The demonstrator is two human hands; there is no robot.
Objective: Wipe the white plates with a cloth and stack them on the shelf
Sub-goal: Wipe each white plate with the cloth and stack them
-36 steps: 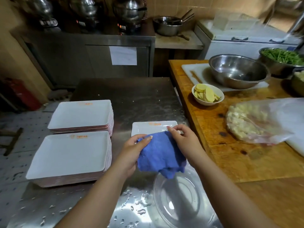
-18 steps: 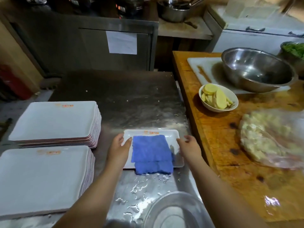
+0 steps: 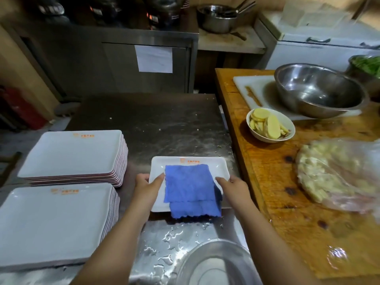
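Across the middle of the frame runs a wet steel counter [image 3: 168, 124], with a wooden worktop [image 3: 273, 182] filling the right side. At lower left and middle left sit two stacks of white plates [image 3: 51, 223] [image 3: 72, 153], well apart from the food on the wood. Just below centre lies a single white plate [image 3: 220, 167], flat on the steel, with a folded blue cloth [image 3: 189, 188] spread over it and hanging past its near edge. The left hand [image 3: 147, 185] grips the plate's left rim, thumb on top and fingers curled under. The right hand [image 3: 233, 187] touches the right rim beside the cloth; whether it is clamped on the rim I cannot tell. No shelf is identifiable.

This looks like the start of handling one plate, cloth laid ready. The next move probably calls for one hand steadying the rim while the other presses the cloth across the face.
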